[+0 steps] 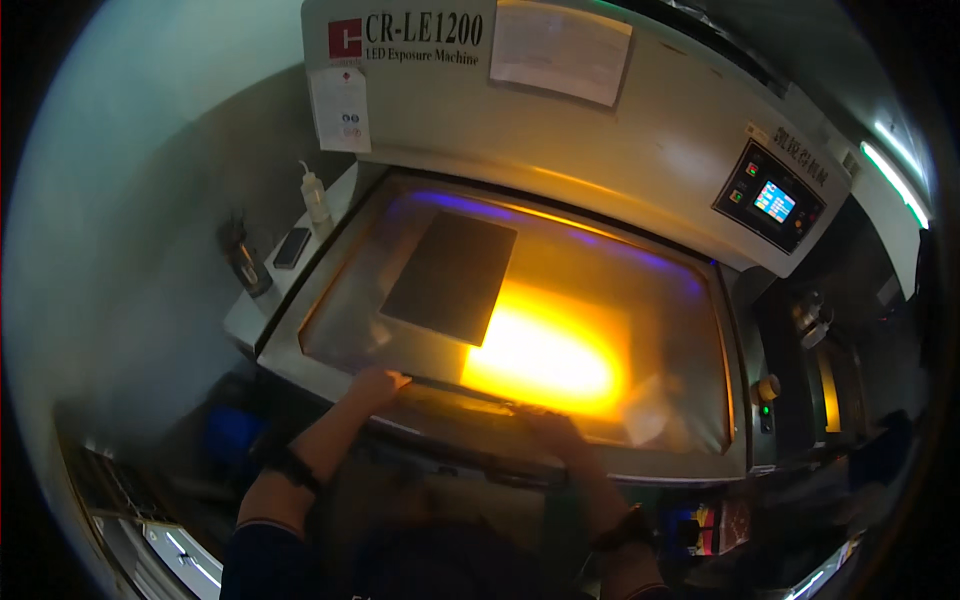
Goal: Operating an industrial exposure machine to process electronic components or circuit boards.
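At the near edge of the exposure machine's lit bed (660,330), my left hand (378,386) closes at the left end of a thin dark edge. What exactly it grips is too unclear to name. Further right along that edge is my right hand (552,432), dim against the glare, its fingers hard to make out. Between the hands lies a shiny, see-through strip (450,402), lit yellow from below. A dark rectangular sheet (452,278) lies flat on the bed's left half, beyond my left hand. Bright yellow light glows to the right of the sheet.
Behind the bed rises the machine's pale housing (420,115) with a control panel (768,205) on the right. On the left ledge are a squeeze bottle (315,198), a phone (292,248) and a dark holder (247,268). A round knob (768,388) sits at the right.
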`<state>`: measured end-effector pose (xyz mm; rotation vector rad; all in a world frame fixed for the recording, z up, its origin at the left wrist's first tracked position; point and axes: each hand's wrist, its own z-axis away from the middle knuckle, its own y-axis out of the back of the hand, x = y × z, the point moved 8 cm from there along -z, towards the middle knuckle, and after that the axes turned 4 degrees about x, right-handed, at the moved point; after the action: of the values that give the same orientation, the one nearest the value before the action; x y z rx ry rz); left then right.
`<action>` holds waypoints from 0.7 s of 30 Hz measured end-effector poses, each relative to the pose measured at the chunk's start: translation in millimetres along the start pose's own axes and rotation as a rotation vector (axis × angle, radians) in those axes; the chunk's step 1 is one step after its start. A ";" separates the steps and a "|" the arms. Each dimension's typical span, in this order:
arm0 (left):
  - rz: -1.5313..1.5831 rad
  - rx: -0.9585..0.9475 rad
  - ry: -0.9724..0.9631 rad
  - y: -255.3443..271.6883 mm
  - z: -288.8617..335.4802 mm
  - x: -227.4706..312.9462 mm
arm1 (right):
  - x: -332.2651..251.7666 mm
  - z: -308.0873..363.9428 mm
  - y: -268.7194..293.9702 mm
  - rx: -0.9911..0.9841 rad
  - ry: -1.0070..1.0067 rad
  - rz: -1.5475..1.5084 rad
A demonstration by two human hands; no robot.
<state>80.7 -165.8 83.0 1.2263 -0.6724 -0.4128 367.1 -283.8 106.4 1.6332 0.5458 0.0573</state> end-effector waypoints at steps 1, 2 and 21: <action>-0.152 -0.092 0.074 -0.8 8.3 -15.7 | -3.2 -19.6 -33.2 -0.345 -0.167 0.169; -0.310 -0.164 0.073 0.8 -16.8 -11.2 | 30.3 -6.7 -65.6 0.062 0.060 0.161; -0.021 0.069 0.046 152.8 -478.0 -283.5 | 303.1 -480.1 -45.9 -0.215 -0.355 0.163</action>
<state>181.2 401.6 70.7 1.3054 -0.6393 -0.3799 452.7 276.6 51.1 1.4328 0.1285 -0.0514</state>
